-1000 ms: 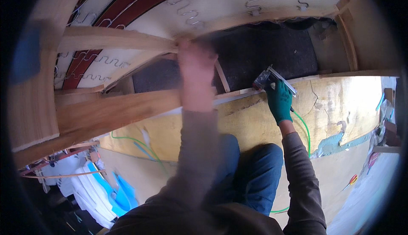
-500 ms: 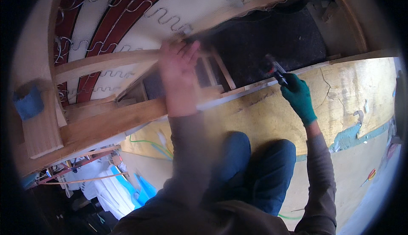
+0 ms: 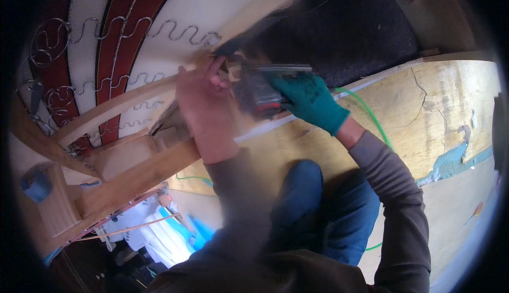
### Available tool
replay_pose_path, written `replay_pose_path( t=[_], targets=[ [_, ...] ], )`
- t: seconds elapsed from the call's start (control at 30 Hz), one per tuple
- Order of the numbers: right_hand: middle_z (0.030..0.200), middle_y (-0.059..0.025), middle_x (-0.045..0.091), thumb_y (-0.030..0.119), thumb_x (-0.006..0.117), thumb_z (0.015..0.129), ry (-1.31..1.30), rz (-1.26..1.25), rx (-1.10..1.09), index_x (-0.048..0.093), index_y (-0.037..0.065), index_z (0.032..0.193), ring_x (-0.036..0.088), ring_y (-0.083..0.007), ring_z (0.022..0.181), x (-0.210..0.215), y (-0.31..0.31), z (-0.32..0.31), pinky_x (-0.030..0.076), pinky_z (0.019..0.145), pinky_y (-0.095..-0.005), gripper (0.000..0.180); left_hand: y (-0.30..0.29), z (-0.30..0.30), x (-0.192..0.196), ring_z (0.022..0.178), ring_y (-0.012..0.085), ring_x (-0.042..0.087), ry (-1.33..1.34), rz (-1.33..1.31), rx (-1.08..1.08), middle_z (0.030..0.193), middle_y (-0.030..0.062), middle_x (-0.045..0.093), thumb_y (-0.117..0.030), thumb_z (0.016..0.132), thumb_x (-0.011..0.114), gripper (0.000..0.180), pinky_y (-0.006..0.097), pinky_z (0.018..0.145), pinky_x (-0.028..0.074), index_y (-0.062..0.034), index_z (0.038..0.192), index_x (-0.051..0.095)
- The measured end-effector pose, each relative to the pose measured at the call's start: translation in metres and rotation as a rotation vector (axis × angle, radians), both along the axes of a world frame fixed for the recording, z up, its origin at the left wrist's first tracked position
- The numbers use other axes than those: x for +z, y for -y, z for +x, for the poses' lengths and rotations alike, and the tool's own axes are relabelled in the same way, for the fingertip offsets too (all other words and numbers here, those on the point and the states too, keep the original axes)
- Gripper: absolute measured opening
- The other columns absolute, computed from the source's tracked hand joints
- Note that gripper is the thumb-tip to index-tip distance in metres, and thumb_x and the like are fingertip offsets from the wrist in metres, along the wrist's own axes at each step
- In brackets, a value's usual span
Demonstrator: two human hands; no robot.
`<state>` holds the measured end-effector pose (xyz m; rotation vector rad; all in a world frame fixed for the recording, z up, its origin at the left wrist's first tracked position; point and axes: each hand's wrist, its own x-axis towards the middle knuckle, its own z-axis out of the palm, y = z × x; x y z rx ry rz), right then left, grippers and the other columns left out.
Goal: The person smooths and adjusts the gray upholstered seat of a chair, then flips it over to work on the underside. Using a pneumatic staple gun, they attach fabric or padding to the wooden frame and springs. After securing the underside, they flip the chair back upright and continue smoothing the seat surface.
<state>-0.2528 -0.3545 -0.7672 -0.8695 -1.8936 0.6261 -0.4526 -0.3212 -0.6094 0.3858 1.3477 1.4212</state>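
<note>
My bare left hand (image 3: 205, 105) is at the curved wooden rail (image 3: 124, 95) of a furniture frame. Its bent fingers pinch at the edge of the dark fabric (image 3: 231, 45), though blur softens the fingertips. A green glove covers my right hand (image 3: 310, 99), which is wrapped round a staple gun (image 3: 260, 89) with a silver magazine on its upper side. The gun's nose points left and reaches close to my left fingers. From beneath the gloved hand a green air hose (image 3: 371, 115) runs down to the right.
Zigzag springs (image 3: 177, 30) cross white and dark red webbing at the upper left. A wooden rail (image 3: 143, 187) of the frame runs in front of me. Worn yellow padding (image 3: 392, 97) lies at its right. Scissors (image 3: 478, 209) rest at the far right.
My right hand has brought the staple gun leftward, up against my left hand. The left fingers, loosely raised before, now bend in at the fabric edge. The whole view has shifted a little.
</note>
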Motion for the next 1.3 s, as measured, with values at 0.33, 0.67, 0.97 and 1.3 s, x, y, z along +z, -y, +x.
replay_pose_path(
  t=[0.33,0.67,0.97,1.3],
  targets=[
    [0.124,-0.0178,0.069,0.027,0.068,0.091,0.293,-0.015,0.034,0.061,0.018,0.141,0.066,-0.0397,0.113,-0.018,-0.033,-0.057,0.051,0.095,-0.0534,0.051,0.002,0.001,-0.002,0.066,0.0117,0.059,-0.039,0.036,0.088,0.138,0.0409,0.057,-0.049,0.110,0.041,0.072,0.025,0.066,0.051,0.0166,0.138,0.050],
    [0.104,-0.0128,0.075,0.021,0.065,0.092,0.020,0.225,-0.120,0.068,0.019,0.134,0.071,-0.0297,0.083,-0.024,-0.041,-0.072,0.056,0.080,-0.0448,0.042,0.009,-0.008,0.007,0.078,0.0205,0.070,0.131,0.153,-0.093,0.124,0.0243,0.071,-0.044,0.107,0.056,0.056,0.023,0.064,0.057,0.0093,0.124,0.063],
    [0.095,-0.0102,0.074,0.016,0.068,0.090,0.110,0.148,-0.109,0.070,0.012,0.123,0.073,-0.0311,0.086,-0.004,-0.029,-0.062,0.056,0.077,-0.0419,0.034,0.019,0.034,0.022,0.084,0.0175,0.069,-0.305,0.131,0.055,0.122,0.0135,0.073,-0.034,0.104,0.064,0.036,0.026,0.073,0.053,-0.0058,0.126,0.069],
    [0.090,-0.0153,0.074,0.027,0.072,0.092,0.241,-0.354,-0.291,0.067,0.015,0.118,0.072,-0.0381,0.074,-0.012,0.068,0.087,0.056,0.063,-0.0472,0.029,-0.090,0.190,-0.023,0.101,0.0340,0.064,-1.787,0.944,-0.509,0.111,0.0128,0.068,-0.020,0.081,0.086,0.040,0.045,0.091,0.051,-0.0086,0.116,0.072]
  ],
)
